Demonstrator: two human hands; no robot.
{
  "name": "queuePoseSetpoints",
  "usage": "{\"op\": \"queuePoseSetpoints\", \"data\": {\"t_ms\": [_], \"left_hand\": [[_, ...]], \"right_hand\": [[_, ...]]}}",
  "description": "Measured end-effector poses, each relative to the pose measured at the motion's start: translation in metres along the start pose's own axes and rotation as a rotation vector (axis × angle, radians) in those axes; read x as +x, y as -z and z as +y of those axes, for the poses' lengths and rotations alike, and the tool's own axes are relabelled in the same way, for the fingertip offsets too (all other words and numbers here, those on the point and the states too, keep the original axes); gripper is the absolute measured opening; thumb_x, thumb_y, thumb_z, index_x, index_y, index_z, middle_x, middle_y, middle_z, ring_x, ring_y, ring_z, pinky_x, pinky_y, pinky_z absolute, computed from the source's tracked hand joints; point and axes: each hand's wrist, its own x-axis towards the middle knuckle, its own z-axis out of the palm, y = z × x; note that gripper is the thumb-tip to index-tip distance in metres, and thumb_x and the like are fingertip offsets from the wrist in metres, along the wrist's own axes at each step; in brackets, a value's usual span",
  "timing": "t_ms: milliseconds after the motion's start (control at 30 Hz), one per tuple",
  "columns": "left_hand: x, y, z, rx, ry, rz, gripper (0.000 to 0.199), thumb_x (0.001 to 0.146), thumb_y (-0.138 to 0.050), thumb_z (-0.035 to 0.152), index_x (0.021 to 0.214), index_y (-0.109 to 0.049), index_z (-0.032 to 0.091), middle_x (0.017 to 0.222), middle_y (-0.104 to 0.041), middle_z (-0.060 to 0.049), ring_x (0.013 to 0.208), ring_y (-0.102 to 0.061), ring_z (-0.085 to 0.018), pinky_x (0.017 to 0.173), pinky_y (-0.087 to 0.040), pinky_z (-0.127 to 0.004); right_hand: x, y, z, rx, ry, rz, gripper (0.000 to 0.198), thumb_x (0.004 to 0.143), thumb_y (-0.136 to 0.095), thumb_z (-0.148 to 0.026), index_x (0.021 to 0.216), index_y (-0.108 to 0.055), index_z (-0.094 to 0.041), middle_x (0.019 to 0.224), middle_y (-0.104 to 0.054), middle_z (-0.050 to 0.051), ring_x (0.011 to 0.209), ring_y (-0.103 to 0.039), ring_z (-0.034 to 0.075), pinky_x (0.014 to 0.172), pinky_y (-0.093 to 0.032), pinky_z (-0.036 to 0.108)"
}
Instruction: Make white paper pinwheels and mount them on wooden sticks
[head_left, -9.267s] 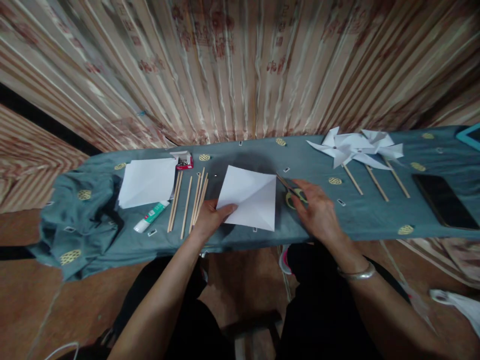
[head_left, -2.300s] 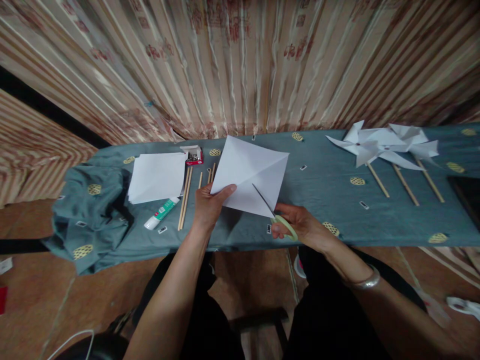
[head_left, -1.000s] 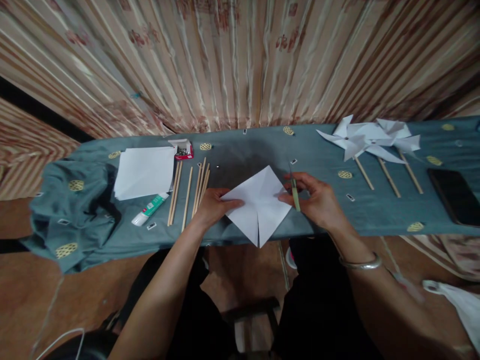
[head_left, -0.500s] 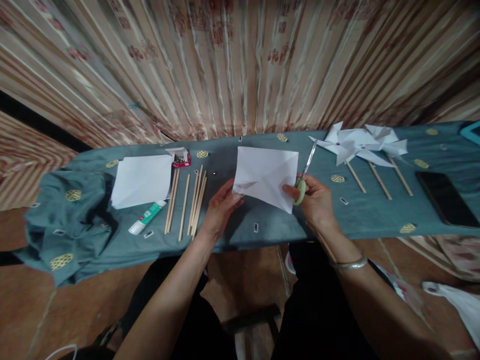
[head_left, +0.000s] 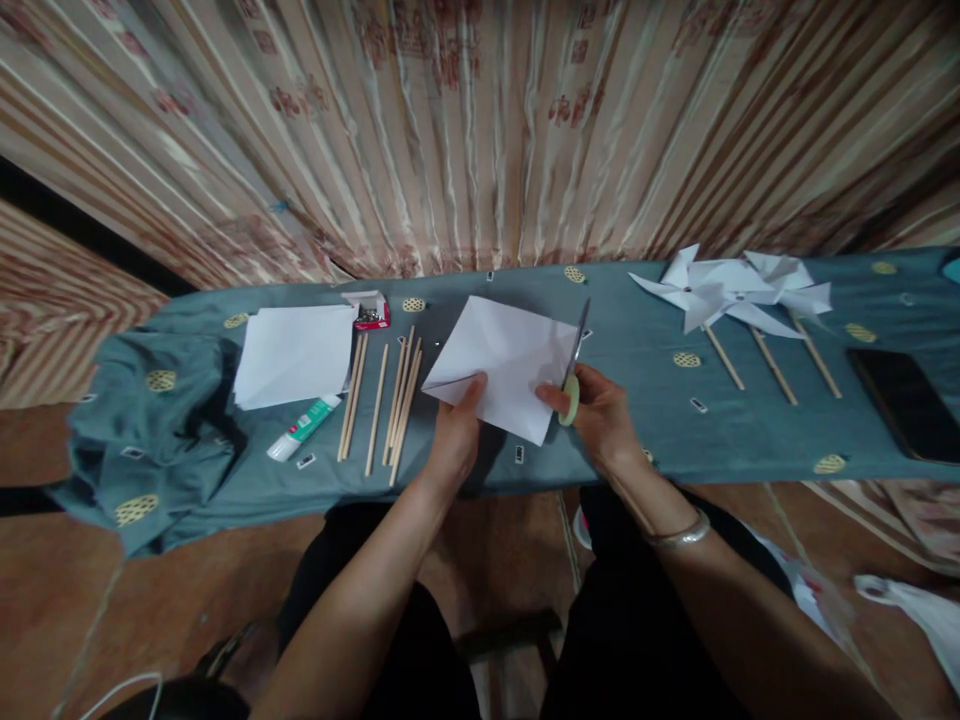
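Observation:
A white square sheet of paper point(head_left: 506, 350) is held up over the cloth, turned so one corner points toward me. A slit runs in from its left corner. My left hand point(head_left: 459, 425) pinches the paper's lower left edge, thumb on top beside the slit. On my right hand point(head_left: 600, 415) hang scissors point(head_left: 574, 375) with pale green handles, blades pointing away from me. The thumb of that hand also rests on the paper's right side, and its remaining fingers are partly hidden behind the handle.
Left on the blue-green cloth point(head_left: 630, 460) lie a paper stack point(head_left: 295, 355), a glue tube point(head_left: 304, 428), several wooden sticks point(head_left: 376, 410) and a small red box point(head_left: 371, 312) of metal pins. Paper pinwheels point(head_left: 739, 290) on sticks and a black phone point(head_left: 904, 400) lie right.
The paper has turned, its left corner now pointing out to the side. My left thumb has come on top of the sheet. My right hand has shifted left and slightly lower with the scissors.

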Motion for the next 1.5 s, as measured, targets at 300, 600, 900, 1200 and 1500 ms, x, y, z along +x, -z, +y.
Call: {"op": "queuePoseSetpoints", "data": {"t_ms": [300,600,900,1200,1500], "left_hand": [[0.020,0.015,0.024,0.083,-0.231,0.113,0.047,0.085,-0.072,0.023,0.130,-0.059,0.022,0.133,-0.067,-0.008,0.129,-0.059,-0.023,0.113,-0.043,-0.035],[0.029,0.021,0.053,0.009,-0.293,0.209,0.046,0.091,-0.060,0.014,0.137,-0.055,0.021,0.137,-0.065,-0.008,0.128,-0.060,-0.021,0.112,-0.045,-0.034],[0.024,0.013,0.047,-0.025,-0.227,0.138,0.049,0.094,-0.057,0.013,0.141,-0.049,0.023,0.143,-0.060,-0.007,0.129,-0.059,-0.019,0.110,-0.046,-0.034],[0.020,0.008,0.042,-0.038,-0.165,0.130,0.047,0.094,-0.058,0.016,0.140,-0.051,0.023,0.142,-0.062,-0.006,0.130,-0.058,-0.020,0.112,-0.045,-0.035],[0.017,0.008,0.041,-0.037,-0.171,0.121,0.043,0.092,-0.062,0.017,0.134,-0.057,0.022,0.137,-0.065,-0.007,0.128,-0.061,-0.022,0.111,-0.047,-0.036]], "right_hand": [[-0.012,0.006,-0.011,-0.178,-0.127,-0.236,0.057,0.062,-0.081,-0.065,0.094,-0.070,-0.019,0.076,-0.072,0.004,0.067,-0.061,0.015,0.064,-0.050,0.030],[-0.030,0.007,-0.015,-0.496,-0.266,-0.659,0.055,0.065,-0.078,-0.064,0.089,-0.069,-0.016,0.070,-0.066,0.002,0.064,-0.056,0.013,0.059,-0.041,0.027],[-0.031,-0.002,-0.013,-0.431,-0.361,-0.673,0.056,0.061,-0.081,-0.062,0.089,-0.068,-0.016,0.069,-0.067,0.002,0.062,-0.057,0.012,0.056,-0.041,0.024],[-0.030,-0.006,-0.014,-0.386,-0.357,-0.650,0.057,0.061,-0.081,-0.065,0.083,-0.068,-0.015,0.067,-0.066,0.002,0.060,-0.056,0.011,0.054,-0.041,0.024],[-0.029,-0.005,-0.013,-0.356,-0.385,-0.625,0.057,0.058,-0.084,-0.064,0.083,-0.068,-0.015,0.065,-0.067,0.003,0.058,-0.057,0.012,0.051,-0.041,0.024]]}}
